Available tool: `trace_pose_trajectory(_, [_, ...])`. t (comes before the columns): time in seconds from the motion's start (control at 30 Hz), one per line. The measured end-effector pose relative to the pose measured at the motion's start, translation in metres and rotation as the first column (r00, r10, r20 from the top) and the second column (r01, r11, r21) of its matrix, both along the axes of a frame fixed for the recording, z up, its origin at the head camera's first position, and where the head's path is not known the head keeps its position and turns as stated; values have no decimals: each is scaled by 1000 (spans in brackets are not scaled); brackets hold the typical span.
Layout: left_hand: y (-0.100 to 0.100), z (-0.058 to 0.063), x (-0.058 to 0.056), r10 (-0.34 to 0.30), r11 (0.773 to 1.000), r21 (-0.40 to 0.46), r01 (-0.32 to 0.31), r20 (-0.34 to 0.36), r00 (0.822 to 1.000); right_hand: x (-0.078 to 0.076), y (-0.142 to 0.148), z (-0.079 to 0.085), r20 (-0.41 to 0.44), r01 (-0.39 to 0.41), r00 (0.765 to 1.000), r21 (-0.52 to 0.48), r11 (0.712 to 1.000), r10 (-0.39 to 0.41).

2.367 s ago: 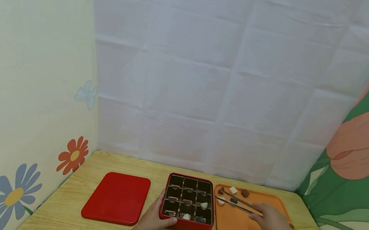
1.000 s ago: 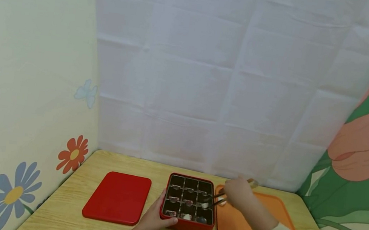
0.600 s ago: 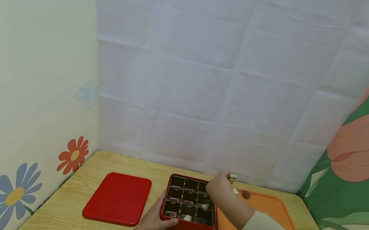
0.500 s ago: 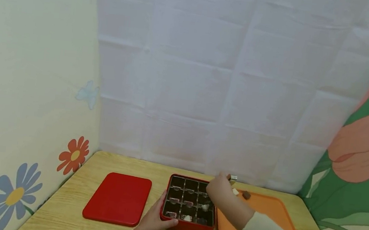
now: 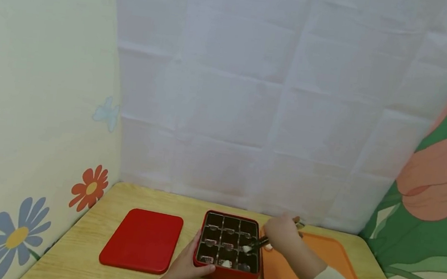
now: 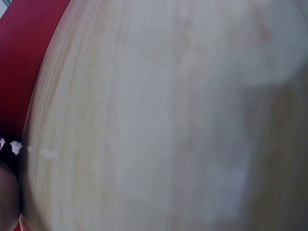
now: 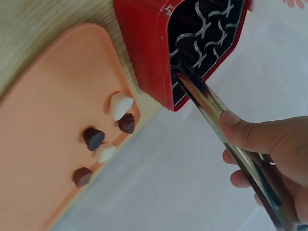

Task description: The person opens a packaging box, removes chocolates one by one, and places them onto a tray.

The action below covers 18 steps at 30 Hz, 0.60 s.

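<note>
My left hand (image 5: 188,266) grips the red box (image 5: 228,276) at its near left corner, thumb over the front rim, fingers along the left side. In the box a dark divided insert holds a few chocolates. A white chocolate (image 5: 246,249) lies in the middle row of the right column. In the front row are another white piece (image 5: 227,263) and a dark piece (image 5: 244,267). My right hand (image 5: 283,234) holds metal tongs (image 7: 226,130), their two arms close together. The tongs' tips reach into the box at the white chocolate in the right column.
To the box's right lies an orange tray (image 7: 53,96) with several white and brown chocolates, including a white one (image 7: 120,106) and a dark one (image 7: 94,138). A flat red lid (image 5: 141,240) rests on the wooden table (image 5: 78,252) at the left.
My right hand moved the tongs from the tray's chocolates left over the box, then drew back slightly to the right, tips still in the box. My left hand stays on the box.
</note>
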<state>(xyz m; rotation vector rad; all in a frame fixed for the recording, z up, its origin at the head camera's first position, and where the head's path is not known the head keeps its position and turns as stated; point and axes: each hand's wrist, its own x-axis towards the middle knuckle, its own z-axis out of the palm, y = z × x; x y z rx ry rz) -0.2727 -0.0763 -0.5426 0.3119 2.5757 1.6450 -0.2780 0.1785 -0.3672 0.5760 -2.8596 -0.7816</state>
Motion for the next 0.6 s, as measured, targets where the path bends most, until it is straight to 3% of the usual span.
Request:
trace_pose_trajectory(0.2, [1, 0, 0, 13, 1000, -11, -13, -1, 1000, 3, 32, -11, -32, -7, 999, -232, 973, 0])
trace_pose_trajectory(0.37, [1, 0, 1, 21, 999, -28, -20, 9, 1000, 8, 55, -25, 52, 78, 997, -360, 930, -64])
trace_pose_trajectory(0.43, [1, 0, 1, 21, 999, -34, -21, 13, 1000, 10, 63, -30, 90, 102, 993, -428, 898, -70])
trace_pose_trajectory(0.6, [1, 1, 3, 19, 999, -37, -18, 19, 1000, 17, 77, -43, 192, 203, 975, -583, 787, -110])
